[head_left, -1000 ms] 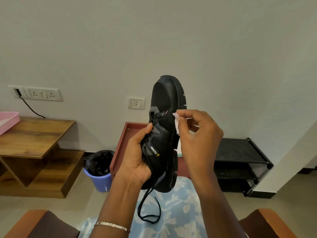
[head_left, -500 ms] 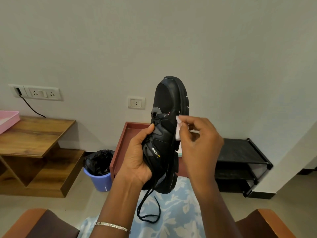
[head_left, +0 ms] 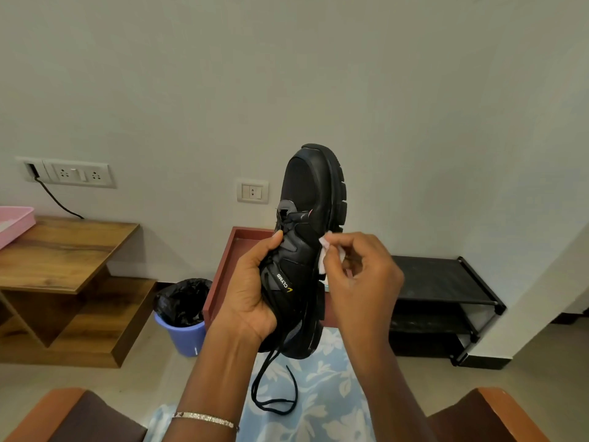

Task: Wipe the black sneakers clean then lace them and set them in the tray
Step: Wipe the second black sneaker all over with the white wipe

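- The loose lace hangs below the sneaker, over the lap.
- The left grip is closed round the sneaker's heel end and holds it toe-up in the air, with the sole facing right.
- The right grip pinches a white wipe against the sneaker's sole edge, about mid-length.
- Judgement: wiping is in hand. Brace firmly with the left grip and run the wipe along the sole edge and into the tread grooves. Turn it to a fresh face as it soils, and steer clear of the lace.
- The red-brown tray sits directly behind the sneaker, its interior mostly hidden by the sneaker and both grips.
- No second sneaker is visible. The sneaker's far side is out of view, and dirt on black is hard to make out.
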Demonstrator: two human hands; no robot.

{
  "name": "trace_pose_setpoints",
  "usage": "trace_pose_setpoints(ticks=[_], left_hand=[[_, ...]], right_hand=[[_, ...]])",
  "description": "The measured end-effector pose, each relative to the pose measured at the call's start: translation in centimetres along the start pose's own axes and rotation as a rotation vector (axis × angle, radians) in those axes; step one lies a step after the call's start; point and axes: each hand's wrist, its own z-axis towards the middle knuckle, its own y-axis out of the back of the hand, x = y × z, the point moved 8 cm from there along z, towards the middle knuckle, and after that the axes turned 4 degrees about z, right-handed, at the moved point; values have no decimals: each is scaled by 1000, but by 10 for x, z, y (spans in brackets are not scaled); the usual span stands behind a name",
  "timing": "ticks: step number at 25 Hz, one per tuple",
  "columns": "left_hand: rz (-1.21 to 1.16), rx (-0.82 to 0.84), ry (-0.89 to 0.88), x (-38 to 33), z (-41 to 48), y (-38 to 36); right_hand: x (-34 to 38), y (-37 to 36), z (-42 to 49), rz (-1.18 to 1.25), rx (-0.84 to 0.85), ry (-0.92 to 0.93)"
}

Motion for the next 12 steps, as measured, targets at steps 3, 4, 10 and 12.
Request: trace_pose_setpoints(ticks=[3, 4, 10, 12], left_hand=[[35, -24, -28, -3, -2, -2], [31, -27, -30, -3, -2, -2], [-76, 43, 23, 0, -5, -10], [-44, 52, 5, -1, -6, -12]], right_hand=[[10, 4, 23, 15, -61, 18], [11, 4, 26, 20, -76, 22], [-6, -6, -22, 83, -43, -59], [-10, -3, -21, 108, -32, -92]])
